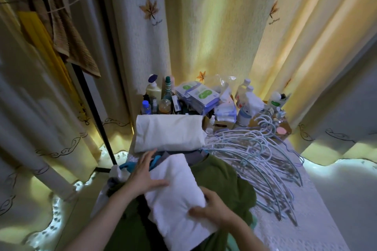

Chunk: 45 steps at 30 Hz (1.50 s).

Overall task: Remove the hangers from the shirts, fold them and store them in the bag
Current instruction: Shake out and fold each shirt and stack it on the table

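Observation:
A folded white shirt (pixel 177 195) lies on top of a green shirt (pixel 228 181) spread over the bed. My left hand (pixel 145 171) rests flat on the white shirt's far left edge, fingers straight. My right hand (pixel 212 208) grips the white shirt's near right edge, fingers curled on the cloth. A pile of pale blue and white hangers (pixel 263 165) lies to the right on the bed cover. Another folded white garment (pixel 169 135) sits behind. I cannot make out a bag.
Bottles, packets and boxes (pixel 195 100) crowd the far end of the bed. Curtains hang all around. A black clothes rack (pixel 91 106) with a brown towel and yellow garment stands at left. Blue and dark clothes (pixel 130 166) are heaped left of the white shirt.

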Motion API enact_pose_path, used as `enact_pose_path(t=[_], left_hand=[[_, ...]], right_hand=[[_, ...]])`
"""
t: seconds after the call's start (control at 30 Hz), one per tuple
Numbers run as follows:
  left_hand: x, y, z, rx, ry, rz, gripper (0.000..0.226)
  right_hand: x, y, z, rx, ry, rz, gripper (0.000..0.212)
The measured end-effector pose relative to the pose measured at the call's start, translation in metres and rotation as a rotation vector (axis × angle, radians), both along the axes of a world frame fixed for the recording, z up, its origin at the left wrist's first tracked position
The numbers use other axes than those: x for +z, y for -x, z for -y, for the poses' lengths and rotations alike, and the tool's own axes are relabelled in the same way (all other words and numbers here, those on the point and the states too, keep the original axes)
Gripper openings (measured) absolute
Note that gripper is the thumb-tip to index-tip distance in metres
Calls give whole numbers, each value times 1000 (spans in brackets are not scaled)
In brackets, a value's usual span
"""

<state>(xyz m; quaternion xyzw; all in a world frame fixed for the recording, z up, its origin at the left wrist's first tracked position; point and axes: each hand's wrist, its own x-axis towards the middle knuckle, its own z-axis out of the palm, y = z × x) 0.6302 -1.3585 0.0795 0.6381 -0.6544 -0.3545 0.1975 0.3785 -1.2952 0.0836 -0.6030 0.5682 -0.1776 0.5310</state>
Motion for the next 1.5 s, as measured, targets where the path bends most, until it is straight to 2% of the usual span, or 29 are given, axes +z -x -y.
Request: enact_pose_path(t=[0.07,0.13,0.17,0.23,0.3,0.33,0.4,0.47,0.57,0.7,0.77,0.87,0.9,0.97,1.07,1.13,1.17,1.23,1.3,1.33,1.4,1.5], left_hand=[[13,-13,7,-114,-90,-175,130],[23,-20,9,-212,-179,-296,129],[28,-20,9,-213,-236,-318,120],[32,-17,12,-122,-299,-336,87],[30,-15,20,1,-226,-401,60],[31,-15,24,81,-203,-477,52],[35,-16,36,229,-179,-637,49],[41,-14,54,323,-126,-660,45],[49,-14,96,434,-46,-570,34],[49,-24,142,619,31,-504,54],[35,-29,144,525,46,-399,61],[4,-28,126,174,-87,-166,54],[-2,-29,119,106,-124,-140,53],[-8,-30,109,79,-124,-131,51],[-12,-26,89,324,62,-58,38],[-16,-19,69,501,150,-8,20],[-18,-14,60,470,131,-8,14],[-26,-2,43,203,-24,-39,11],[-31,9,32,-88,-90,72,19],[-32,14,29,-152,-73,168,27],[-32,20,26,-158,-33,363,41],[-29,30,25,-122,-51,564,49]], right_hand=[[36,11,18,170,169,-53,44],[72,20,39,361,248,-91,38],[88,24,50,437,253,-122,34],[109,29,71,481,234,-168,30],[111,35,89,305,94,-52,36],[107,38,98,146,-55,95,47],[88,41,115,-86,-347,471,60],[78,32,134,-215,-393,626,60],[81,7,176,-393,-139,581,64],[77,-19,231,-452,219,182,67],[62,-22,243,-340,271,-74,66],[29,-19,237,34,161,-405,57],[20,-16,233,113,125,-439,53],[10,-10,224,102,119,-371,45],[2,3,209,-107,262,-222,40],[-9,17,195,-238,286,-247,35],[-18,26,186,-250,249,-290,32],[-36,43,168,-163,133,-426,31],[-47,54,151,-30,85,-566,38],[-50,56,146,-11,87,-593,41],[-48,56,140,-33,99,-608,38],[-35,55,134,-29,122,-614,12]])
